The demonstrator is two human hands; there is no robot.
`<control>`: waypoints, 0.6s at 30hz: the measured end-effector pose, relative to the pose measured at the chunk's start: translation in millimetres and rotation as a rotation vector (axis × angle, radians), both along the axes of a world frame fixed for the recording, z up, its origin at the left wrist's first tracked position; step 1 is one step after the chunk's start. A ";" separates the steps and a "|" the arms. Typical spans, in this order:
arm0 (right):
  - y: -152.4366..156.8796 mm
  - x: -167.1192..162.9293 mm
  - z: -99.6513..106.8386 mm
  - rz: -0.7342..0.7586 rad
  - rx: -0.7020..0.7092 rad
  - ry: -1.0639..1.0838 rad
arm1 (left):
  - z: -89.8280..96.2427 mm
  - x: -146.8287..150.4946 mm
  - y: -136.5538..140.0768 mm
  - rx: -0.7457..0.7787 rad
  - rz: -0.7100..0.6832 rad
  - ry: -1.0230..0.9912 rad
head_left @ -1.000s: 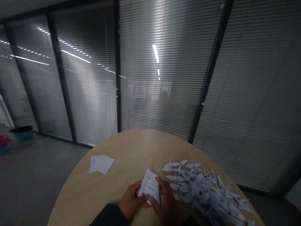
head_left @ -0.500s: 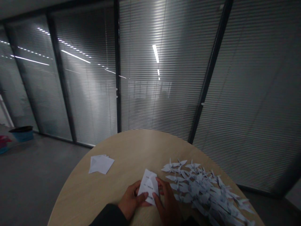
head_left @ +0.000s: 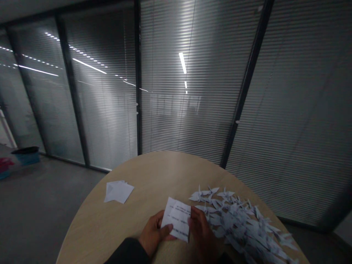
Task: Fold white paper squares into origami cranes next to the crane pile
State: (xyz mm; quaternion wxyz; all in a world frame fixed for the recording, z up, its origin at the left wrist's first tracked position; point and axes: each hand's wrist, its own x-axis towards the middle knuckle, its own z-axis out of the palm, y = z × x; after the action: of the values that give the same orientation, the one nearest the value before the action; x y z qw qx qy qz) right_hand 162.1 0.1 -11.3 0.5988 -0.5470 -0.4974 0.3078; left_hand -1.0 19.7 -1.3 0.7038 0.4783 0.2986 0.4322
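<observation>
A folded sheet of white paper (head_left: 176, 219) with lines of dark print is held up in front of me, above the near part of the table. My left hand (head_left: 154, 231) grips its left side, thumb on the printed face and fingers behind. At the right edge, my right hand (head_left: 200, 229) has the paper between thumb and fingers; that hand is slightly blurred and its fingertips are partly hidden. Close by on the right lies a heap of folded white paper cranes (head_left: 239, 222), some with print showing through.
A few flat white paper pieces (head_left: 120, 191) overlap at the left of the round wooden table (head_left: 165, 168). Glass partitions with blinds (head_left: 187, 128) stand just behind its far edge. On the floor at far left are a blue tub (head_left: 26, 157) and a red item (head_left: 5, 163).
The paper's right side has opened outward, turning a narrow tapered shape into a wider, nearly square one. My right hand has shifted right with that edge; my left hand stays put.
</observation>
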 end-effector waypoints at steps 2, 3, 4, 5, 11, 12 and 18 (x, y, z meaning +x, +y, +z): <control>2.0 1.3 0.1 0.009 -0.010 0.085 | -2.1 0.0 0.7 -0.006 -0.001 -0.014; 3.0 1.9 -0.3 0.018 -0.018 0.116 | -3.1 -0.1 1.0 -0.004 -0.001 -0.024; 4.0 2.4 -0.8 0.029 -0.031 0.143 | -3.9 -0.3 1.2 0.000 -0.004 -0.032; 4.7 3.0 -1.1 0.043 -0.042 0.170 | -4.4 -0.5 1.3 0.004 -0.008 -0.040; 2.7 6.4 8.0 0.104 -0.104 0.249 | -2.4 -1.0 1.5 -0.013 -0.009 -0.063; 1.5 6.6 10.9 0.109 -0.112 0.251 | -1.7 -1.0 1.5 -0.022 -0.005 -0.065; -4.6 5.4 21.2 0.139 -0.123 0.320 | 2.4 -0.5 -1.0 -0.004 -0.006 -0.089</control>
State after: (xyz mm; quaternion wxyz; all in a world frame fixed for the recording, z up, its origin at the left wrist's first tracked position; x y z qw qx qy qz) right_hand 167.5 -4.5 9.9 0.6128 -0.4910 -0.4126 0.4616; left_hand -1.6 18.7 1.1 0.7185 0.4581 0.2663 0.4505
